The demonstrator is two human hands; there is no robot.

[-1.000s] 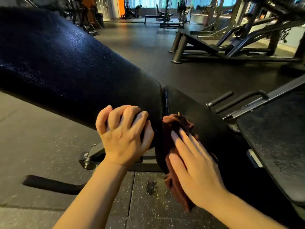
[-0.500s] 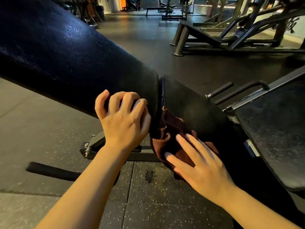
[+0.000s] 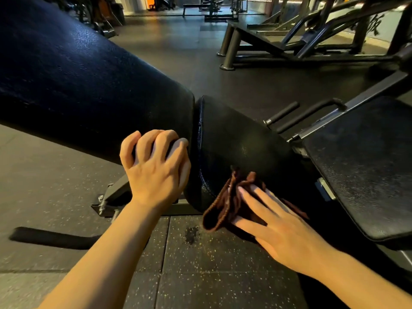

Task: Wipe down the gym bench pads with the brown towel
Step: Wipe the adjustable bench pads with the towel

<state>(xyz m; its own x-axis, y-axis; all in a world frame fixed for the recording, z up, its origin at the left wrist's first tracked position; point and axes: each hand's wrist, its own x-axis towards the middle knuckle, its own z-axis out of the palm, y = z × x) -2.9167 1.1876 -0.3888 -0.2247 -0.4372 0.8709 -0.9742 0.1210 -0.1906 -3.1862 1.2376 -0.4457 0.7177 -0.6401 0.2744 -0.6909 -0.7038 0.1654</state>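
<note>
We stand over a black gym bench, looking down at both of our bare hands. Our left hand [image 3: 156,168] sits on the near edge of the long back pad [image 3: 89,90], its fingers curled over the rounded rim so that the grip is clamped on the pad itself. Just right of it, across a narrow gap, lies the seat pad [image 3: 240,139], shorter and sloping down toward the right.

Our right hand [image 3: 278,228] presses the brown towel [image 3: 225,206] against the near side of the seat pad. The fingers [image 3: 252,197] are spread and nearly straight, so this grip is apart, flat on the cloth rather than pinching it. The towel is bunched, with folds rising above the fingertips and a loose flap hanging left and down below the pad's edge.

Under the pads we see the steel frame [image 3: 116,195] with bolts, resting on a speckled rubber floor [image 3: 200,275]. A second padded bench [image 3: 367,166] stands close on the right, and two foam-covered handles [image 3: 289,112] show behind the seat pad. Farther off stands a heavy gym machine [image 3: 289,32].
</note>
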